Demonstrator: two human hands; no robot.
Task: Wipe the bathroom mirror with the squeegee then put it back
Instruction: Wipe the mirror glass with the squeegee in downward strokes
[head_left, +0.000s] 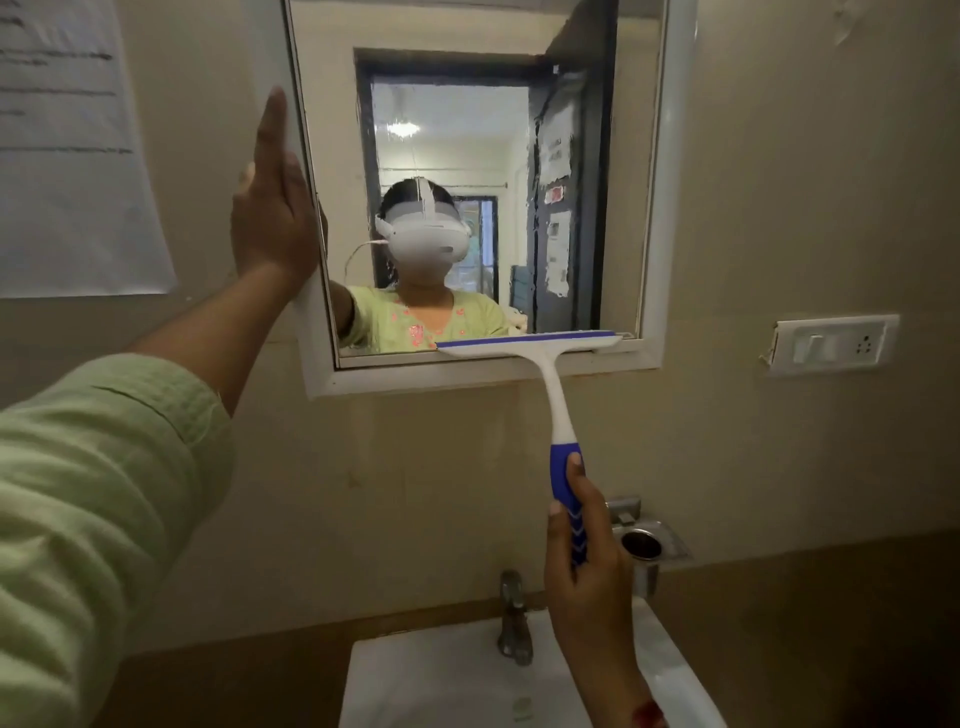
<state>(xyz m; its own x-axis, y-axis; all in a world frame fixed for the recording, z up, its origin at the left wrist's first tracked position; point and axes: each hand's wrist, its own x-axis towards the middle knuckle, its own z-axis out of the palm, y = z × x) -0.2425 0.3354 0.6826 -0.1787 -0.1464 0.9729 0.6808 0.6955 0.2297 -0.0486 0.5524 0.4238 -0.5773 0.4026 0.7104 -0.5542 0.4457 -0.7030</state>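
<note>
We look down our own arms at a bathroom mirror (467, 130) in a white frame on a beige wall. Our right hand (582, 551) holds the squeegee (550, 379). Its fingers (557, 514) and thumb are curled round the blue grip at the lower end of the handle. From there the white handle runs up and slightly left to the blade. The blade lies level across the bottom edge of the glass, on the right half, just above the lower frame.

Our left hand (272, 208) holds nothing. It is flat and upright against the left side of the mirror frame, fingers straight and pointing up, and seems to steady the mirror.

The glass looks streaked and wet along the right side and near the top. We judge that the blade is at the bottom of a downward stroke. Another pass would mean lifting it straight up from the right hand to the top of the glass, with the blade kept level. The left half of the glass, beside the left hand, may also need a stroke.

Below are a white sink (415, 675) with a metal tap (514, 618). A steel holder (644, 545) is fixed to the wall just right of the right hand. We cannot tell where the squeegee is kept.
</note>
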